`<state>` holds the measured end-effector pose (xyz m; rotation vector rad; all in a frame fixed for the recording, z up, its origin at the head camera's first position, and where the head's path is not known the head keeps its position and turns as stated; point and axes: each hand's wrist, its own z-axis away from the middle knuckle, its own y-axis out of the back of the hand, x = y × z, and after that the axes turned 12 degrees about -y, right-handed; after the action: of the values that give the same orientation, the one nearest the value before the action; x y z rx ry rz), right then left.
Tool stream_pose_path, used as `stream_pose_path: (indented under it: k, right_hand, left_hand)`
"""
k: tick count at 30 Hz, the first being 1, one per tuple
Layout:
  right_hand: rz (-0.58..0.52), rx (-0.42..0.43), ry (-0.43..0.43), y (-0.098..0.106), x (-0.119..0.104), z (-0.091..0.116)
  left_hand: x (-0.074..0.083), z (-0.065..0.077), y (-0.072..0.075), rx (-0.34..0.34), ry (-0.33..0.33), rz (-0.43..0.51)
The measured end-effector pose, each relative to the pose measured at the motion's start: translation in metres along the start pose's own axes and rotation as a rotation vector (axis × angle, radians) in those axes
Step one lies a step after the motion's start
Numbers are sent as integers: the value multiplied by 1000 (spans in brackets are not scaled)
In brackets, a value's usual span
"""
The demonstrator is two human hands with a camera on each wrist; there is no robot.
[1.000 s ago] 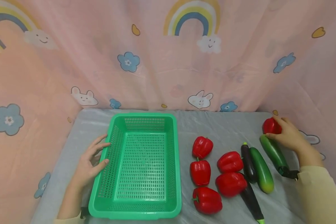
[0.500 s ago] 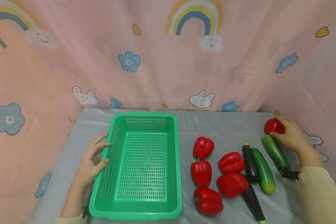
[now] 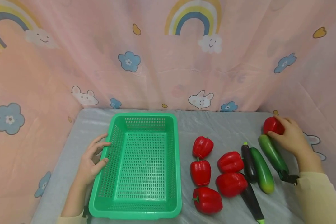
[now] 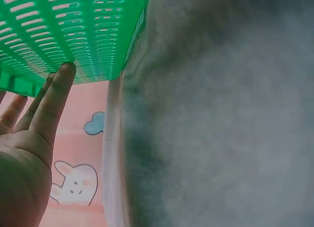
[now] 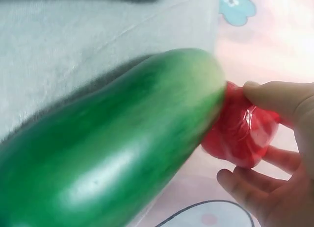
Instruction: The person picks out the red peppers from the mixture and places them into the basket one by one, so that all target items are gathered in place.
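On the right, my right hand (image 3: 292, 137) grips a red bell pepper (image 3: 271, 125) with the thumb on its near side and the fingers on the far side. The right wrist view shows that pepper (image 5: 240, 129) behind the pale end of a green cucumber (image 5: 132, 134). My left hand (image 3: 89, 163) rests against the left side of a green plastic basket (image 3: 178, 174), fingertips at its rim. From the left wrist, nearly straight fingers (image 4: 51, 102) touch the basket's slotted wall (image 4: 93, 36). Nothing lies inside the basket.
Several red bell peppers (image 3: 200, 173) lie right of the basket on the grey cloth. Beside them are two dark eggplants (image 3: 248, 163) and another green cucumber (image 3: 262, 171). A pink patterned curtain (image 3: 156, 81) hangs around the table's back and sides.
My right hand has shifted slightly at the pepper, its wrist a little nearer to me. The left hand, basket and other vegetables stay in place.
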<state>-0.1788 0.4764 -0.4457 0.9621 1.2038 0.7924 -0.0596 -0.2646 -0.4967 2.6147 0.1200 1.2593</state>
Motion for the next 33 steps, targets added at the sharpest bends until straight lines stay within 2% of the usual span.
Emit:
stream_pose_path:
  k: [13,23,33]
  right_hand:
    - [-10,66,62,0,-33,21]
    - [-2,97,62,4,-62,41]
    - [12,183,181,7,-96,58]
  left_hand:
    - [5,0,-3,45,-25,-5]
    - [3,-1,-2,6,-6,14]
    - [3,-1,-3,13,5,40]
